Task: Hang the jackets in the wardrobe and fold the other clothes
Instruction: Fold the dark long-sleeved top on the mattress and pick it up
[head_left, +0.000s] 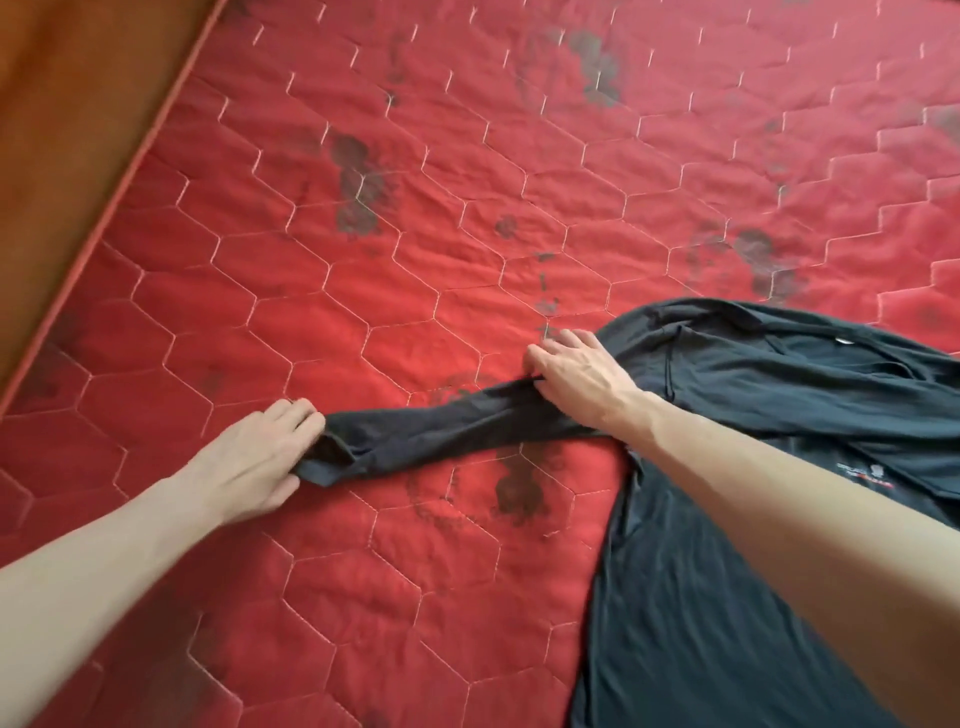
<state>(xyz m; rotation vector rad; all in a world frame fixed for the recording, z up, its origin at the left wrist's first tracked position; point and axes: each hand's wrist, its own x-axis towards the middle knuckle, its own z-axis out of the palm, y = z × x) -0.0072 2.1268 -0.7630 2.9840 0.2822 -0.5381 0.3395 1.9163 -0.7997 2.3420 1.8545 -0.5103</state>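
Red mattress (363, 312): both hands stretch dark shirt's (727, 571) sleeve (441, 426).

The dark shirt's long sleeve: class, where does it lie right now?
In the head view the sleeve stretches leftward across the red mattress, its cuff pinched by the left hand, the right hand holding its shoulder end.

A red quilted mattress (415, 156) fills nearly the whole view, its surface stitched in pale thread into a pattern of long hexagons. Dark grey, faded flower-like prints (358, 182) are scattered over the red fabric, which shows light creasing. A corded piping edge (111, 202) runs diagonally along the mattress's upper left side. Beyond it, in the top left corner, lies a brown wooden surface (67, 104), smooth and evenly lit by soft, diffuse light.
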